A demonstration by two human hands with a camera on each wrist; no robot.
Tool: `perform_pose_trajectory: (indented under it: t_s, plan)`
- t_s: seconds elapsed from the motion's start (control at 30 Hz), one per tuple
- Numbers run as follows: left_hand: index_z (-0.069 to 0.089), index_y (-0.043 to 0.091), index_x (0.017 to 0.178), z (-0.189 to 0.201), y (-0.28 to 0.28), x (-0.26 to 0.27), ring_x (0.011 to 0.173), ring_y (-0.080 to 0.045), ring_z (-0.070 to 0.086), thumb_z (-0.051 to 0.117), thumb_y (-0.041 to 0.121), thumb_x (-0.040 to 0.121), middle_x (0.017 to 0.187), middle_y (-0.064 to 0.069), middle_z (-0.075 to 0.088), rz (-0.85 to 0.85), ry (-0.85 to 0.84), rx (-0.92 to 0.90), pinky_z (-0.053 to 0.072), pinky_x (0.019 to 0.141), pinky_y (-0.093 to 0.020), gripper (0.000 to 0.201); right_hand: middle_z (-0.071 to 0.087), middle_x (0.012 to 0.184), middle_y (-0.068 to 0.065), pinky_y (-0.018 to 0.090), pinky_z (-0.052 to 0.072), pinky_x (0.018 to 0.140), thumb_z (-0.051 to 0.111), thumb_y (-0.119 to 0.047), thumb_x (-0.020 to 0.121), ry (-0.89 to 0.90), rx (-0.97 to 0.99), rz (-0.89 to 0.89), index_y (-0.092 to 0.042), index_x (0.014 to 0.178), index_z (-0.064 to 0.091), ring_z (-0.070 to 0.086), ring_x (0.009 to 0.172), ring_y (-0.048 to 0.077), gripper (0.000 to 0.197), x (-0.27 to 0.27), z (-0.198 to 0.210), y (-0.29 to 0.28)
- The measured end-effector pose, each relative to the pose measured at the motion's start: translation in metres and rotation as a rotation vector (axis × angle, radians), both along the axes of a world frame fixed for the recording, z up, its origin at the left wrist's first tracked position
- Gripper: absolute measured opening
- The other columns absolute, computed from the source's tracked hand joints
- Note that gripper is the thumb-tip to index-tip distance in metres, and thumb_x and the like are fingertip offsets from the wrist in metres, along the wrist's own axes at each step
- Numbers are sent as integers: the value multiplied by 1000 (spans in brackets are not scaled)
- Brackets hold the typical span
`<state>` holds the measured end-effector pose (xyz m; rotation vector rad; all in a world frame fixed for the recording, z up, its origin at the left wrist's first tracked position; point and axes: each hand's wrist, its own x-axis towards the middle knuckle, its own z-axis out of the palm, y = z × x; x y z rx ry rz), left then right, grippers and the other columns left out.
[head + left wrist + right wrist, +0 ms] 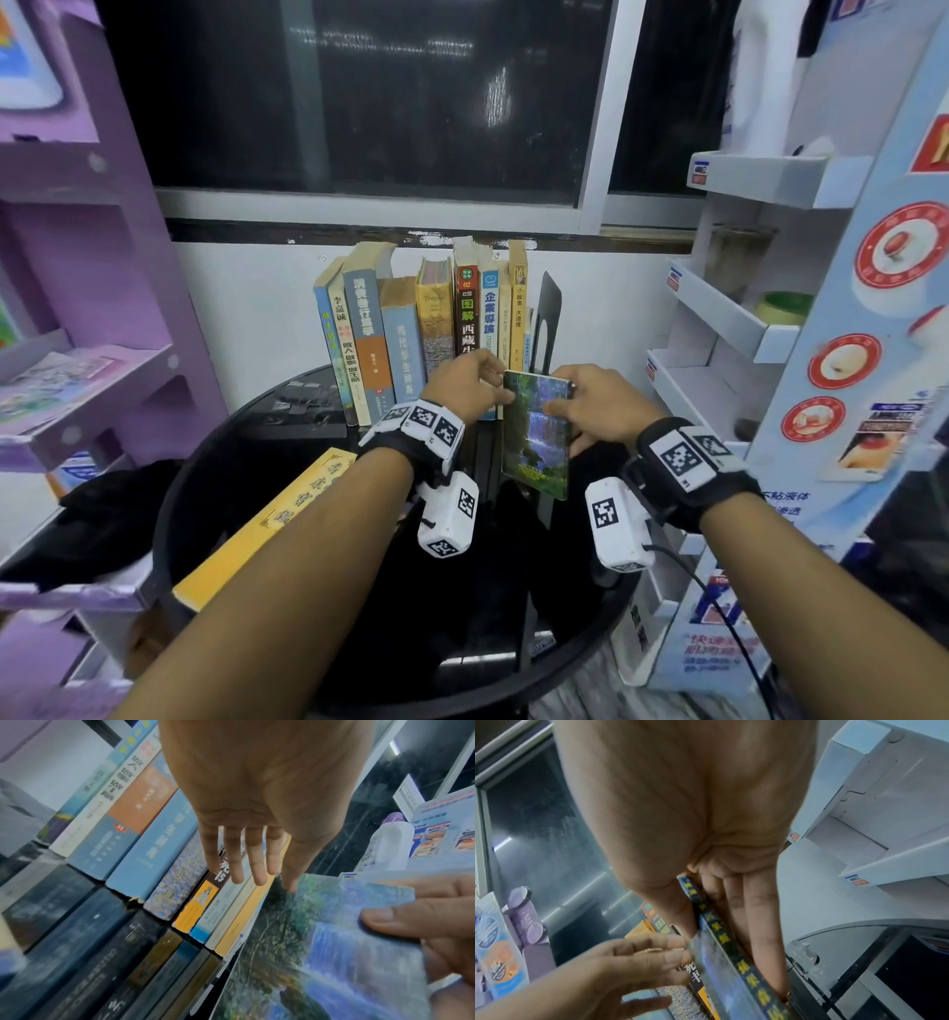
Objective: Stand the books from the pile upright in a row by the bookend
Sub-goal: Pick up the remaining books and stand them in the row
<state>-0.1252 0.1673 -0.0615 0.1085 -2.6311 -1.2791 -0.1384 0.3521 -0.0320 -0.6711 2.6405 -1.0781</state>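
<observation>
A row of books (411, 329) stands upright against the wall on the black round table (513, 606), with the black bookend (548, 313) at its right end. My right hand (580, 406) grips a thin waterfall-cover book (536, 437) in front of the bookend, tilted, thumb on the cover and fingers behind (757, 923). My left hand (475, 383) lies with straight fingers (257, 866) over the spines of the row (144, 852), its thumb tip touching the top corner of the waterfall book (321, 953). A yellow book (257, 529) lies flat on the table's left side.
A purple shelf unit (77, 308) stands close on the left and a white display rack (744, 334) on the right. A dark window runs behind the row. A black cloth (102, 503) lies by the table's left rim.
</observation>
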Motion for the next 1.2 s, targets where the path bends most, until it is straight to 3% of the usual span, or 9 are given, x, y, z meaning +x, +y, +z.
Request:
perform_pose_trajectory:
  t_s: [0.13,0.37,0.53,0.63,0.77,0.93,1.07,1.2]
  plan:
    - [63,20,103,20,-1,-6,97,-14,60,65,22,87,101,4,66,45,182,-190,49,88,-30,16,68,91,12,43,61,62,57,-11,94,62,-9,-66,-18,91,59,72,65,29,8,-5,-1,2]
    - [65,22,110,49,3,-22,116,-18,52,63,25,86,120,1,63,52,431,-480,40,99,-34,23,68,88,15,38,60,54,55,-9,92,179,-35,-166,-7,96,64,71,64,29,10,-21,-6,5]
    - [64,24,112,65,5,-41,123,-21,47,63,29,84,127,0,58,41,467,-613,35,108,-40,28,68,89,13,40,59,71,55,-14,90,268,30,-208,-12,93,64,67,72,29,10,-36,-11,5]
    - [63,24,116,74,6,-52,125,-21,45,64,31,84,130,1,55,61,494,-644,33,110,-40,32,68,88,10,29,52,64,53,-16,92,290,46,-213,-12,94,63,66,70,26,10,-45,-13,3]
    - [58,25,125,84,4,-67,131,-19,41,64,36,83,140,1,49,73,460,-784,26,114,-39,45,66,87,11,22,39,57,52,-15,92,316,64,-242,-11,93,63,63,74,27,11,-57,-19,0]
    - [46,25,137,93,-4,-82,134,-21,38,63,47,82,145,1,44,66,307,-893,19,117,-46,61,66,89,15,28,42,68,52,-13,90,338,43,-236,-13,93,62,61,82,34,10,-68,-26,-7]
    - [37,27,143,96,-11,-86,136,-22,37,62,53,82,148,2,42,45,216,-913,22,115,-50,71,67,94,14,35,50,78,51,-15,92,359,30,-216,-13,105,63,61,89,34,17,-72,-33,-14]
    - [30,31,147,95,-18,-88,139,-21,34,62,52,83,153,4,35,23,172,-886,26,113,-52,75,67,100,14,28,43,75,49,-16,95,358,1,-213,-14,114,61,58,90,30,23,-76,-38,-20]
